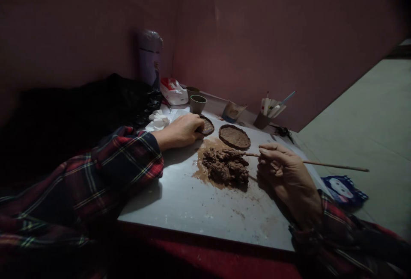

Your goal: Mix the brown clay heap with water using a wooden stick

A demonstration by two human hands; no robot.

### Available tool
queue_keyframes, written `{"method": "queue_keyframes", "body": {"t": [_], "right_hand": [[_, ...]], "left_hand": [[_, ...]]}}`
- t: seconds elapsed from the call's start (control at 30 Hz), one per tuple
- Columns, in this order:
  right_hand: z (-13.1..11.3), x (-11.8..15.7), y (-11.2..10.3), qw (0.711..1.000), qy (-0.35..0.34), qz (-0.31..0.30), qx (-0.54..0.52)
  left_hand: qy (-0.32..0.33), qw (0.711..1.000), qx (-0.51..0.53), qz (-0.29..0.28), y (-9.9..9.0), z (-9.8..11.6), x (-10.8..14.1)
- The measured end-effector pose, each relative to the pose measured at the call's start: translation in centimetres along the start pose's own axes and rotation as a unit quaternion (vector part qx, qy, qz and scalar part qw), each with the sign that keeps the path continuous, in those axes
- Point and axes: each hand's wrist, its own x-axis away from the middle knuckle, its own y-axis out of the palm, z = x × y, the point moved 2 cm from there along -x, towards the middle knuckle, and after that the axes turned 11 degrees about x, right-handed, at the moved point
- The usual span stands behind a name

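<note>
From here I see the right grip [289,174] closed on a thin brown wooden-looking stick [335,166], its tip at the lumpy brown mud-like mound [224,170] just beside it on the white surface [173,210]; I judge it's working the mound, which calls for steady control. The left grip [183,130] reaches a small round dark-rimmed disc [208,126], hold unclear
</note>
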Motion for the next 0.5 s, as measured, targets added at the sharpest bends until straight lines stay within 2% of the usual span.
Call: {"method": "queue_keyframes", "body": {"t": [0.1, 0.27, 0.33, 0.4, 0.5], "right_hand": [[-0.3, 0.2, 0.1, 0.999, 0.007, -0.013, 0.033], [-0.4, 0.7, 0.0, 0.994, 0.034, -0.085, 0.061], [-0.3, 1.1, -0.1, 0.993, 0.029, -0.083, 0.077], [-0.2, 1.8, -0.3, 0.990, -0.010, -0.060, 0.130], [0.1, 3.0, -0.4, 0.960, -0.134, -0.051, 0.240]], "left_hand": [[-0.001, 1.000, -0.003, -0.006, -0.1, 0.1, 0.0], [-0.004, 1.000, 0.000, -0.001, -0.1, 0.2, 0.1], [-0.004, 1.000, 0.000, -0.001, -0.1, 0.2, 0.1], [-0.005, 1.000, -0.002, 0.002, -0.1, 0.2, 0.1], [-0.002, 1.000, -0.015, 0.005, 0.0, 0.3, 0.1]]}}
